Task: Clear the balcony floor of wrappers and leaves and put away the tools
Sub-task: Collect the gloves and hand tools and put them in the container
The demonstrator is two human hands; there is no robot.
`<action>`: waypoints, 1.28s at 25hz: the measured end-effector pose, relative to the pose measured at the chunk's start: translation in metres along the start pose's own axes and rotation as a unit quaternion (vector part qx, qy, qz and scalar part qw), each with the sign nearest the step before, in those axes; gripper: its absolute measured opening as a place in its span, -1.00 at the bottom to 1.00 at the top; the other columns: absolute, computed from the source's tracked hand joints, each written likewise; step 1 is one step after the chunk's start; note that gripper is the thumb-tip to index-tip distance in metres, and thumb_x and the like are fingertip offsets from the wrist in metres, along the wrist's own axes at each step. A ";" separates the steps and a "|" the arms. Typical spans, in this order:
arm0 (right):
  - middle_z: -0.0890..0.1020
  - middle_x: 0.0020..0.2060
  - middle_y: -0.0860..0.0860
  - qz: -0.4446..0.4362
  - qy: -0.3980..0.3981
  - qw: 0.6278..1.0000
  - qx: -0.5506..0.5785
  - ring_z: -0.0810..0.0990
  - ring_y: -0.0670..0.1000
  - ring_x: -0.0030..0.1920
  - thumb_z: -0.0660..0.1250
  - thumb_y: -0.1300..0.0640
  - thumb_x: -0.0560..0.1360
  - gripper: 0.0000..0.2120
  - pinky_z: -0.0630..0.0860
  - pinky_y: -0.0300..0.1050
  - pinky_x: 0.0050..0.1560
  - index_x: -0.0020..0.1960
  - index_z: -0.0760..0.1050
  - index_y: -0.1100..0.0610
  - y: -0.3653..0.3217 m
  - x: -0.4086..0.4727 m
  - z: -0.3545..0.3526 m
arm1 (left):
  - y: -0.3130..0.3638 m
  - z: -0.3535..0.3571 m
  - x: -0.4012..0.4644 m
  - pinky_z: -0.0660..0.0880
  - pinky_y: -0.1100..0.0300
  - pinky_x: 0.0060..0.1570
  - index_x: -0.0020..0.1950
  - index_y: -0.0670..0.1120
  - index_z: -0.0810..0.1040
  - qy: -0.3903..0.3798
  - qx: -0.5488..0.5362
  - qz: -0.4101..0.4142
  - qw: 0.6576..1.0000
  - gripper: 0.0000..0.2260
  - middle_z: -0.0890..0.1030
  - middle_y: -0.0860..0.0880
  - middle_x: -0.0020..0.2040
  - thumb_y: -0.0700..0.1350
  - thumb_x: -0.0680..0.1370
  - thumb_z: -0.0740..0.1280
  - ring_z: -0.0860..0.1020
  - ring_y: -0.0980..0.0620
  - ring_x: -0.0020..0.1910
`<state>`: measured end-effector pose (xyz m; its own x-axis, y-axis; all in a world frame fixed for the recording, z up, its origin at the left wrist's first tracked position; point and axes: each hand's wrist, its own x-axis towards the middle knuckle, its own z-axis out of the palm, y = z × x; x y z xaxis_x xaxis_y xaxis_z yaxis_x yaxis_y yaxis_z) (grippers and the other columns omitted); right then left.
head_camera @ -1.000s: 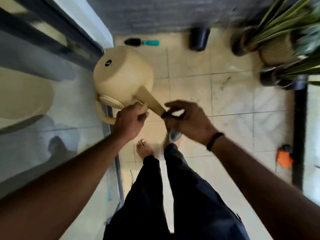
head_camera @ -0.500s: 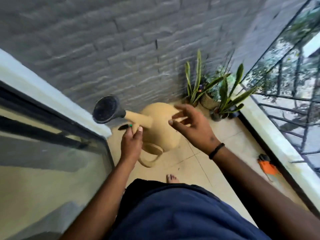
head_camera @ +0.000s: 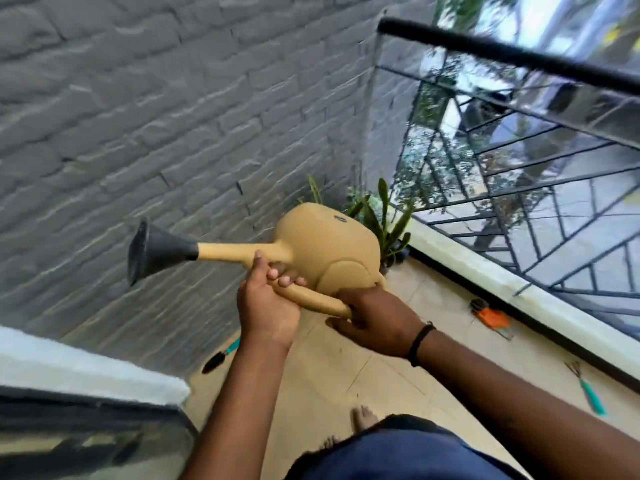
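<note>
Both hands are wrapped round the tan watering can [head_camera: 329, 251], which is lifted well clear of the balcony floor [head_camera: 346, 368] and tipped on its side. The left hand [head_camera: 268, 306] curls its fingers over the near end of the loop handle, just below where the spout leaves the body; the thumb rests up against the spout. The right hand [head_camera: 375, 322] grips the far end of the same handle, under the body, with a dark band on its wrist. Holding at two ends of the handle looks like a way to steady a bulky, off-balance thing, since the long spout with its black rose [head_camera: 152, 251] sticks out to the left toward the grey brick wall [head_camera: 156, 116].

The can's flat base faces up and away, toward the potted plants [head_camera: 377, 216] in the corner; I judge it is being turned or carried on its way to storage, though whether any water is inside cannot be told.

Other tools are not yet put away. A small trowel with a teal handle [head_camera: 221, 355] lies on the floor by the wall, partly hidden behind the left forearm. An orange tool [head_camera: 490, 315] lies just beside the low kerb [head_camera: 519, 289] under the railing [head_camera: 519, 150], and a hand rake with a teal handle [head_camera: 588, 389] lies nearer, also along that kerb. No wrappers or leaves can be made out on the visible tiles. A bare foot [head_camera: 362, 415] shows below the hands.
</note>
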<state>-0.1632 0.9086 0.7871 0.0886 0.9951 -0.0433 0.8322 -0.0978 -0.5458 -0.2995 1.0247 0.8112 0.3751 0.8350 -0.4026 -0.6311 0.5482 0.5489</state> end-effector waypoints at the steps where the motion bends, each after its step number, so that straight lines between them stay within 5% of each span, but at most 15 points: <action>1: 0.65 -0.21 -0.01 0.004 0.034 0.999 -0.031 0.57 0.06 -0.21 0.37 -0.08 0.54 -0.84 0.35 -0.10 -0.29 -0.02 0.55 0.00 0.002 0.000 -0.013 | 0.002 0.004 0.005 0.38 0.17 -0.29 -0.19 0.01 0.38 -0.002 -0.025 -0.025 0.999 -0.76 0.31 0.10 -0.40 -0.07 0.68 0.17 0.32 0.14 -0.48; 5: 0.63 -0.32 0.02 0.016 0.102 0.972 -0.212 0.60 0.14 -0.33 0.41 -0.07 0.45 -0.85 0.36 -0.08 -0.42 -0.12 0.54 -0.01 0.013 -0.015 -0.053 | -0.013 0.023 0.010 0.46 0.13 -0.24 -0.26 -0.03 0.38 -0.033 -0.059 -0.138 0.988 -0.72 0.34 0.08 -0.43 -0.13 0.67 0.16 0.37 0.12 -0.48; 8: 0.54 -0.49 0.00 0.035 0.178 0.944 -0.276 0.50 0.12 -0.54 0.50 -0.01 0.30 -0.78 0.28 -0.16 -0.57 -0.27 0.47 0.01 0.031 -0.051 -0.075 | -0.040 0.054 0.003 0.57 0.07 -0.14 -0.35 -0.09 0.43 -0.081 0.027 -0.206 0.975 -0.64 0.45 0.01 -0.44 -0.17 0.65 0.16 0.49 0.05 -0.37; 11: 0.49 -0.52 -0.02 0.083 0.231 0.913 -0.327 0.46 0.10 -0.58 0.34 -0.04 0.31 -0.83 0.17 -0.24 -0.54 -0.33 0.43 0.02 0.050 -0.097 -0.104 | -0.077 0.083 -0.011 0.66 0.08 -0.13 -0.04 -0.18 0.56 -0.143 0.152 -0.240 0.948 -0.82 0.63 -0.12 -0.18 -0.12 0.65 0.24 0.65 -0.01 -0.24; 14: 0.49 -0.52 -0.02 0.144 0.266 0.883 -0.360 0.46 0.09 -0.58 0.55 0.03 0.22 -0.72 0.09 -0.24 -0.48 -0.34 0.43 0.03 0.072 -0.160 -0.130 | -0.124 0.111 -0.035 0.61 0.16 -0.24 0.27 -0.13 0.56 -0.194 0.241 -0.270 0.912 -0.70 0.65 -0.12 -0.01 0.00 0.61 0.33 0.64 0.03 -0.24; 21: 0.46 -0.52 -0.03 0.246 0.359 0.828 -0.355 0.43 0.08 -0.60 0.16 -0.01 0.28 -0.85 0.11 -0.21 -0.54 -0.37 0.40 0.03 0.125 -0.330 -0.148 | -0.271 0.177 -0.131 0.44 0.31 -0.55 -0.03 -0.05 0.58 -0.261 0.334 -0.336 0.841 -0.88 0.62 -0.01 -0.33 -0.04 0.61 0.30 0.54 0.11 -0.47; 26: 0.51 -0.48 -0.03 0.335 0.415 0.781 -0.325 0.48 0.10 -0.55 0.19 -0.11 0.27 -0.78 0.19 -0.19 -0.55 -0.36 0.43 0.04 0.164 -0.473 -0.148 | -0.404 0.219 -0.219 0.44 0.28 -0.49 -0.05 -0.09 0.57 -0.310 0.388 -0.383 0.779 -0.81 0.66 -0.09 -0.26 -0.06 0.64 0.21 0.53 0.03 -0.36; 29: 0.53 -0.49 -0.02 0.386 0.452 0.753 -0.283 0.49 0.08 -0.52 0.28 -0.17 0.32 -0.72 0.22 -0.18 -0.55 -0.37 0.43 0.04 0.179 -0.540 -0.135 | -0.477 0.232 -0.271 0.36 0.19 -0.33 -0.12 -0.09 0.52 -0.327 0.419 -0.403 0.745 -0.82 0.61 -0.06 -0.37 -0.07 0.62 0.20 0.49 0.04 -0.40; 32: 0.53 -0.49 -0.04 0.451 0.475 0.717 -0.238 0.46 0.02 -0.51 0.45 -0.26 0.35 -0.59 0.16 -0.21 -0.50 -0.38 0.41 0.03 0.194 -0.606 -0.117 | -0.536 0.232 -0.320 0.33 0.22 -0.39 -0.13 -0.06 0.51 -0.354 0.490 -0.422 0.676 -0.83 0.56 -0.02 -0.39 -0.07 0.62 0.21 0.43 0.06 -0.44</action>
<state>0.0081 0.2851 0.8054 0.8532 0.0878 0.5141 0.2737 -0.9145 -0.2980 0.0765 0.4747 0.8158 0.7700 -0.1712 -0.6146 0.6333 0.3222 0.7037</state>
